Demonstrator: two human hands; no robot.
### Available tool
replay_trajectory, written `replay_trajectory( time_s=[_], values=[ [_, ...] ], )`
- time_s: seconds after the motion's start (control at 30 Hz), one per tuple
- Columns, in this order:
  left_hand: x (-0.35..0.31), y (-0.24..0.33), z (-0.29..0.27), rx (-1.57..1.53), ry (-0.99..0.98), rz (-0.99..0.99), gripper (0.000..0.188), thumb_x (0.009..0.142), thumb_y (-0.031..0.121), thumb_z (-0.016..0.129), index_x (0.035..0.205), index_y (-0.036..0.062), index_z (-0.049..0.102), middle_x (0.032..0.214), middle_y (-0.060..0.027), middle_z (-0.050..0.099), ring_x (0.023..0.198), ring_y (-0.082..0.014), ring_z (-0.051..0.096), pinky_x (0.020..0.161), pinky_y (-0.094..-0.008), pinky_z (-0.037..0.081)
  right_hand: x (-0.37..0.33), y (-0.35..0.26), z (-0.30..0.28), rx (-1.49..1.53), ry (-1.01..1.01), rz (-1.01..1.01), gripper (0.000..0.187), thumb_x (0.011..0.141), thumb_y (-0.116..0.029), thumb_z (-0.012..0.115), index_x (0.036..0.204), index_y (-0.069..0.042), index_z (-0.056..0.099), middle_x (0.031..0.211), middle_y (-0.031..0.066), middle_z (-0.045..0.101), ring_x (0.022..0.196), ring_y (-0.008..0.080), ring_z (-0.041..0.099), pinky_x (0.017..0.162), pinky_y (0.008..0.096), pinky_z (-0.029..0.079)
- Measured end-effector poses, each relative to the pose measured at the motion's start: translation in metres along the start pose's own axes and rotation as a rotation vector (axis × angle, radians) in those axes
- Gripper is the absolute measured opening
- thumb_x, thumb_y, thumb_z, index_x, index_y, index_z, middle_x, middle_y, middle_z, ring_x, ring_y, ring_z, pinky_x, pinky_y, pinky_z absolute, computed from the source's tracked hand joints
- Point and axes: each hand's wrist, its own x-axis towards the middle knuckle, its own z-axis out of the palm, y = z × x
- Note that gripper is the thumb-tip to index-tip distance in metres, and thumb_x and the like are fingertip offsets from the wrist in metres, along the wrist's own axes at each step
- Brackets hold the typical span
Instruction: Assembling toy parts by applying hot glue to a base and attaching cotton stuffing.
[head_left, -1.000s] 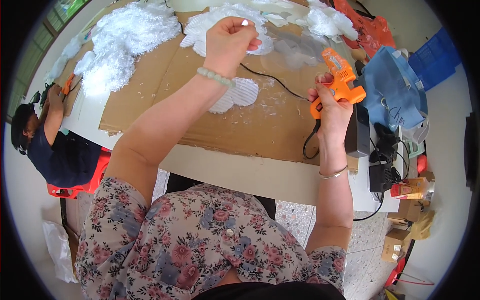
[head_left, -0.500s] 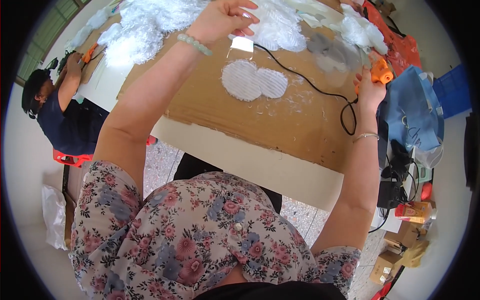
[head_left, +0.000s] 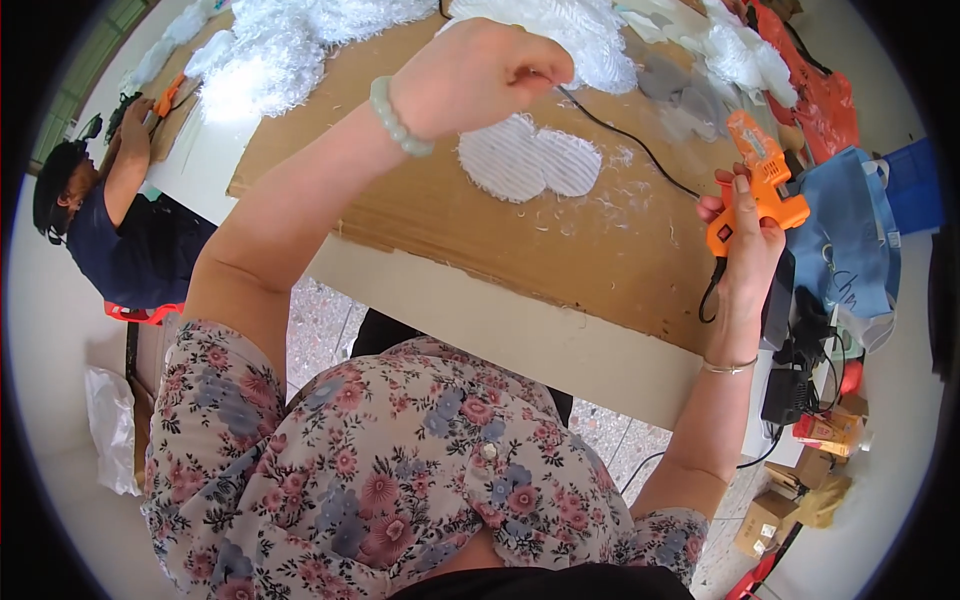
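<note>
Head view. We see the right grip (head_left: 748, 238), a bare hand at right of frame, closed around the handle of an orange gun-shaped tool (head_left: 762, 190). The tool stands clear of the pile-covered area, its longer part toward the upper edge; we judge the wrap-around hold keeps it steady without tying up the other side. A black cord (head_left: 645, 150) runs slack across the upper centre, presumably to leave reach.

The left grip (head_left: 482, 78), upper centre, is narrow, fingers curled and tips together; we cannot tell whether anything small is pinched there.

Just below it in the frame, a two-lobed white ribbed piece (head_left: 510, 165) lies flat on brown cardboard (head_left: 610, 260). We take the cardboard as cover for the white counter (head_left: 500, 318), since loose fibres litter it. Shiny white strands (head_left: 265, 70) are heaped upper left, and a ribbed white pile (head_left: 590, 45) sits at the upper edge, probably parked there to keep the near area workable. Grey translucent pieces (head_left: 700, 110) lie upper right.
</note>
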Motion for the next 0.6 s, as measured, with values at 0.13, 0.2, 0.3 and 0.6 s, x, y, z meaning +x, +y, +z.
replay_trajectory(
  time_s=[0.13,0.2,0.3,0.6],
  values=[
    [-0.009,0.018,0.026,0.570,0.103,0.566,0.013,0.071,0.007,0.059,0.083,0.0056,0.061,0.075,-0.0049,0.058,0.069,-0.0217,0.059,0.055,-0.0328,0.047,-0.002,-0.002,0.002,0.039,-0.038,-0.008,0.031,0.088,-0.018,0.058,0.112,0.002,0.055,0.094,0.0106,0.063,0.065,0.0137,0.062,0.060,0.0258,0.053],
    [-0.016,0.017,0.038,0.630,0.081,0.624,0.012,0.069,0.008,0.059,0.081,0.0066,0.061,0.073,-0.0045,0.056,0.071,-0.0224,0.058,0.055,-0.0340,0.047,-0.003,0.001,0.001,0.046,-0.087,0.016,0.031,0.088,-0.018,0.058,0.111,0.002,0.055,0.094,0.0105,0.063,0.065,0.0128,0.062,0.060,0.0251,0.053],
    [-0.024,0.007,0.051,0.728,-0.064,0.532,0.011,0.067,0.009,0.060,0.077,0.0080,0.060,0.073,-0.0046,0.056,0.072,-0.0213,0.057,0.056,-0.0325,0.047,-0.004,-0.001,0.002,0.036,-0.102,0.011,0.031,0.088,-0.018,0.058,0.111,0.002,0.055,0.094,0.0102,0.063,0.065,0.0123,0.061,0.061,0.0251,0.053],
    [-0.039,-0.015,0.058,0.517,-0.027,0.420,0.008,0.067,0.010,0.059,0.074,0.0068,0.059,0.070,-0.0049,0.056,0.068,-0.0212,0.056,0.056,-0.0321,0.047,-0.006,-0.002,0.002,0.001,-0.117,0.032,0.032,0.088,-0.017,0.057,0.112,0.003,0.054,0.095,0.0098,0.063,0.065,0.0116,0.061,0.060,0.0245,0.052]
  ],
)
